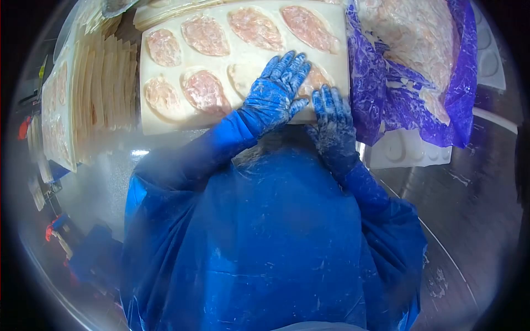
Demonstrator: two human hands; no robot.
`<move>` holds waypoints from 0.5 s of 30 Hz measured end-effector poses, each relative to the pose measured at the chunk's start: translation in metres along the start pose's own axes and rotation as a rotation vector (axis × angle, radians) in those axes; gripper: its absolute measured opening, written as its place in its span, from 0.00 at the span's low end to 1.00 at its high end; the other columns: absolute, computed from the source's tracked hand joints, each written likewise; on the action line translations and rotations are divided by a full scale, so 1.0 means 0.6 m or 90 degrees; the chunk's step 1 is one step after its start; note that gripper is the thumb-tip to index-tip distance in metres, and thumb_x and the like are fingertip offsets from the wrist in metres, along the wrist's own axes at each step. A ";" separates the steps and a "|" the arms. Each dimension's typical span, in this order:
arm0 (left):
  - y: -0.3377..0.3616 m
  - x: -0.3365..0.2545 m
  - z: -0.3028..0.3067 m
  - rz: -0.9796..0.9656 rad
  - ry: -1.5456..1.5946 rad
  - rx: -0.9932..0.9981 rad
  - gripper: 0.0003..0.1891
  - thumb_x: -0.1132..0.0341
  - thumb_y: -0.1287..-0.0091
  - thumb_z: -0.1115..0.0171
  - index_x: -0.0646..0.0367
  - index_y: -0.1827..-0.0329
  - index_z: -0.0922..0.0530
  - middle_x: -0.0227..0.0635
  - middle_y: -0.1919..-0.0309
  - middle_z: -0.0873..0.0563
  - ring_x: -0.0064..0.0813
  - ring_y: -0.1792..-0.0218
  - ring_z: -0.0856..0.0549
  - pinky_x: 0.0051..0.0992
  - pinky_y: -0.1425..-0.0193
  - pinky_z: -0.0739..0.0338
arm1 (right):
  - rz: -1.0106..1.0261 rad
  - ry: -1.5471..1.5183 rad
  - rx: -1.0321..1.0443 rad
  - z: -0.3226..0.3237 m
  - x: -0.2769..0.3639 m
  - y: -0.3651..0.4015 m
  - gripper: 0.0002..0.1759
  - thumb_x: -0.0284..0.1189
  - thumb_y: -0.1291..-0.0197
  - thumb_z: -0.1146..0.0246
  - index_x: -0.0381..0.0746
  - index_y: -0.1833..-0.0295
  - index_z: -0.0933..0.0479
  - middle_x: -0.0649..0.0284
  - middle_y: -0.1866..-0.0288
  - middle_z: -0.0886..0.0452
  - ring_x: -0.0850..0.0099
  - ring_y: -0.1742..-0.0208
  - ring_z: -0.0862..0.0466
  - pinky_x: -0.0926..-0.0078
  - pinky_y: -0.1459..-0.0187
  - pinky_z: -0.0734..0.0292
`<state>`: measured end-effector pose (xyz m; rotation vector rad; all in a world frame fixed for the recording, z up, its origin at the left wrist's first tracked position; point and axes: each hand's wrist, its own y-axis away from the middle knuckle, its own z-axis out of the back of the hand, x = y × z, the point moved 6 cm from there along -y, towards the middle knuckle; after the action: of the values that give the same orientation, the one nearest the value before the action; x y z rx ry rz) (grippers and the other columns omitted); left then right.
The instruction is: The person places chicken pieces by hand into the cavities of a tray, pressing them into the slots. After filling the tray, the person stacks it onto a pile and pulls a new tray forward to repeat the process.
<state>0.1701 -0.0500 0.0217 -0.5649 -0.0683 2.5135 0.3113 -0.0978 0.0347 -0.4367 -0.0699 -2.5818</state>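
Observation:
A white moulded tray (243, 14) has leaf-shaped hollows filled with pale pink raw minced meat (205, 35). My left hand (277, 87), in a blue glove smeared with meat residue, lies over the lower row with its fingers stretched out. It covers part of two hollows. In the lower right one, some meat (316, 78) shows between my hands. My right hand (334, 127), gloved and heavily smeared, is at the tray's lower right corner with its fingers extended upward. Its thumb side is partly in shadow.
To the right, a large mass of raw meat (414, 33) lies on purple plastic film (369, 94). Beneath the film is another white moulded tray (408, 151). Many similar trays stand on edge in a stack (105, 83) at left. The metal worktop (458, 193) extends right.

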 end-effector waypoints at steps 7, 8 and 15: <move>-0.040 -0.012 -0.012 0.057 -0.039 -0.038 0.39 0.53 0.29 0.43 0.63 0.20 0.45 0.53 0.21 0.42 0.51 0.20 0.44 0.48 0.18 0.53 | 0.004 -0.069 0.008 0.011 -0.032 -0.023 0.39 0.33 0.40 0.34 0.34 0.25 0.37 0.47 0.24 0.35 0.52 0.20 0.42 0.55 0.21 0.49; -0.066 -0.016 0.012 0.053 -0.042 -0.060 0.38 0.54 0.28 0.43 0.63 0.20 0.45 0.52 0.21 0.42 0.50 0.20 0.44 0.48 0.18 0.52 | 0.018 -0.144 -0.057 0.045 -0.050 -0.030 0.37 0.33 0.38 0.36 0.34 0.25 0.37 0.47 0.26 0.33 0.52 0.22 0.39 0.56 0.22 0.48; -0.172 -0.007 -0.022 -0.033 0.040 -0.059 0.40 0.52 0.31 0.37 0.63 0.21 0.42 0.53 0.24 0.37 0.52 0.23 0.39 0.45 0.18 0.50 | -0.152 -0.104 -0.199 0.217 -0.282 -0.100 0.19 0.35 0.34 0.36 0.37 0.42 0.20 0.55 0.47 0.15 0.60 0.45 0.16 0.69 0.42 0.24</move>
<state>0.2312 0.0339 0.0283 -0.6698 -0.1738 2.4509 0.4572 0.0531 0.1056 -0.7967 0.2412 -2.7951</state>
